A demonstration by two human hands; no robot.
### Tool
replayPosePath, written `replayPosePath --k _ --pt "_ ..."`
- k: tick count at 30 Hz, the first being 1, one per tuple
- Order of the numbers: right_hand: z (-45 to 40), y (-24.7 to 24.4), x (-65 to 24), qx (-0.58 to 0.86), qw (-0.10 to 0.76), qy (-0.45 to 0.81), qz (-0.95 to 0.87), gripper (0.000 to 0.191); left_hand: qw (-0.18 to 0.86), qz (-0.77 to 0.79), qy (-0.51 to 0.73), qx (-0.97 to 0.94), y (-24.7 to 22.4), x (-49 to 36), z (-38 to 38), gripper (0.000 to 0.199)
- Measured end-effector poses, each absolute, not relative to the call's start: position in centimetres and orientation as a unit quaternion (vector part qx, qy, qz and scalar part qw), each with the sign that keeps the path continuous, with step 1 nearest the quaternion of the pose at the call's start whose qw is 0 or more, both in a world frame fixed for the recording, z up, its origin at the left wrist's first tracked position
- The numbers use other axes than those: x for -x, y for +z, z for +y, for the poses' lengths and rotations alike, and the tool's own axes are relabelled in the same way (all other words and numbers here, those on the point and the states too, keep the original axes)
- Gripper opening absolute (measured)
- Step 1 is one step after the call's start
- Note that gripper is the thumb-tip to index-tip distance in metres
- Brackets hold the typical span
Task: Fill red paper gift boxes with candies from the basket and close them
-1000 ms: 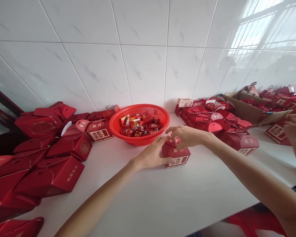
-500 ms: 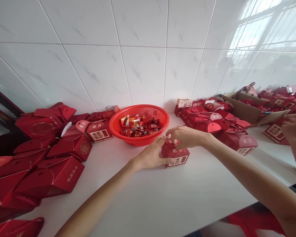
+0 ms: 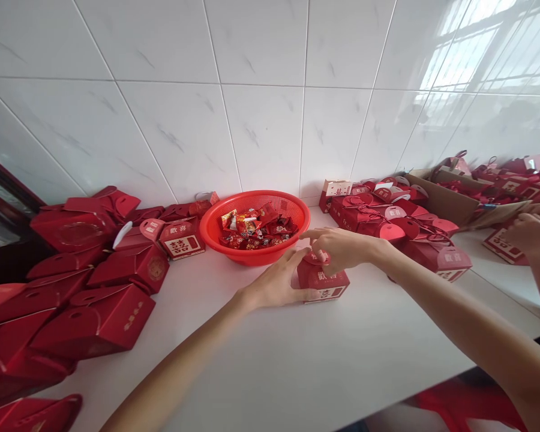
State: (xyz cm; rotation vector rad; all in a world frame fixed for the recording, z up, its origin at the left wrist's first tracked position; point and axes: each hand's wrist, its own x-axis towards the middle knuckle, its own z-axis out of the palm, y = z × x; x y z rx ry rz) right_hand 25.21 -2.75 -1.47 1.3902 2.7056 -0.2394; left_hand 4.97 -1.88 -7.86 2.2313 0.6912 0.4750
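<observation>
A small red gift box (image 3: 326,281) with white Chinese characters stands upright on the white table, in front of the basket. My left hand (image 3: 276,283) grips its left side, with the thumb along the front face and the fingers behind. Over the top of the box, my right hand (image 3: 337,247) has its fingers bent on the round top flap, and partly covers it. Just behind my hands, a red plastic basket (image 3: 254,258) holds several wrapped sweets (image 3: 252,228).
Red gift boxes (image 3: 103,321) crowd the left side of the white table (image 3: 252,372). More red boxes (image 3: 369,216) stand at the right, beside an open cardboard box (image 3: 450,198). Another person's hand (image 3: 537,237) is at a box on the far right. A tiled wall is behind.
My right hand has lowered slightly onto the top flap, and the box has shifted and tipped a little. My left hand keeps its hold.
</observation>
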Motion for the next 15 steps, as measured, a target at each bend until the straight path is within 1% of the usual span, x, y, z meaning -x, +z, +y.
replayPosePath --k 3,7,11,15 --pt "-3.4 -0.7 -25.3 -0.458 0.049 -0.059 0.886 0.007 0.365 0.256 0.207 -0.871 -7.7 -5.1 -2.0 0.061" --pt "-3.9 0.0 -25.5 -0.46 0.05 -0.039 0.885 0.012 0.354 0.266 0.213 -0.871 -7.8 -5.2 -2.1 0.065" --pt "-4.0 -0.6 -25.6 -0.463 0.057 -0.036 0.884 0.012 0.36 0.295 0.185 -0.865 -7.8 -5.2 -2.2 0.07" --pt "-3.8 -1.6 -25.8 -0.452 0.06 -0.017 0.89 0.014 0.353 0.297 0.175 -0.87 -7.9 -5.2 -2.3 0.067"
